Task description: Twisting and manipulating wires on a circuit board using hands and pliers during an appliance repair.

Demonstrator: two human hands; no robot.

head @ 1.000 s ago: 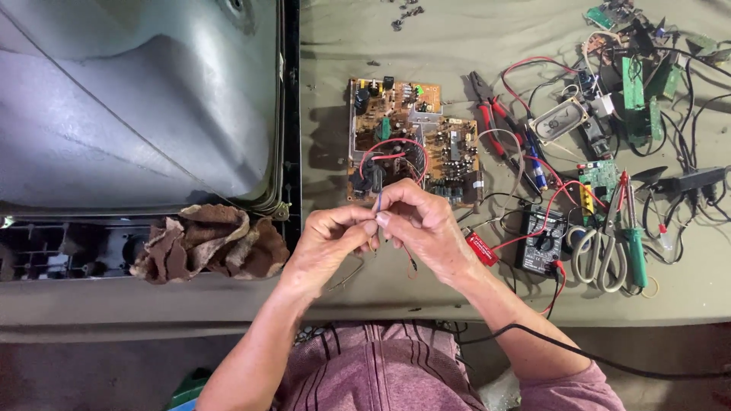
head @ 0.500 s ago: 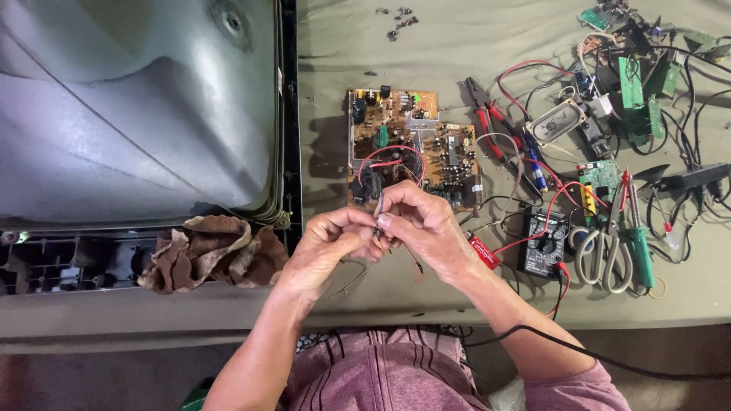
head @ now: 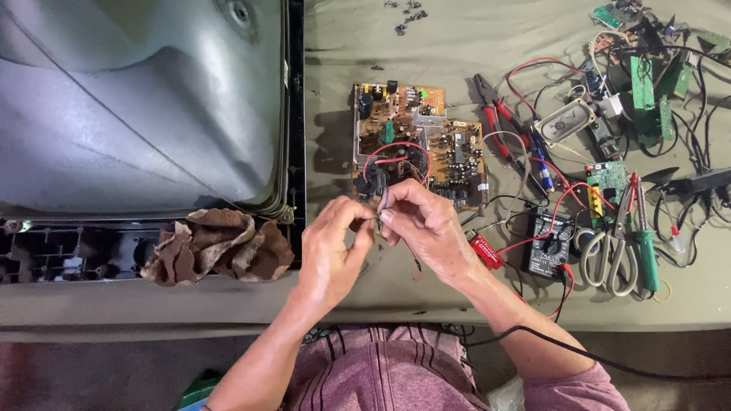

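My left hand (head: 331, 247) and my right hand (head: 426, 224) meet just below a brown circuit board (head: 419, 141) on the olive cloth-covered table (head: 358, 53). Both pinch thin wires (head: 383, 204) between thumb and fingertips; a blue strand runs up toward the board, and a dark wire with a small brown end (head: 415, 266) hangs below my right hand. Red wires loop over the board's lower left part. The exact wire ends are hidden by my fingers.
A large grey picture tube (head: 137, 106) fills the left, with a brown rag (head: 217, 245) at its lower edge. Right of the board lie red-handled pliers (head: 495, 122), a black multimeter (head: 550, 243), scissors (head: 609, 255), a green screwdriver (head: 647, 251), a small speaker (head: 563, 122), green boards and tangled cables.
My hands stay together on the wires, fingers shifting only slightly. The view has drifted a little, so the board and hands sit marginally lower in the picture.
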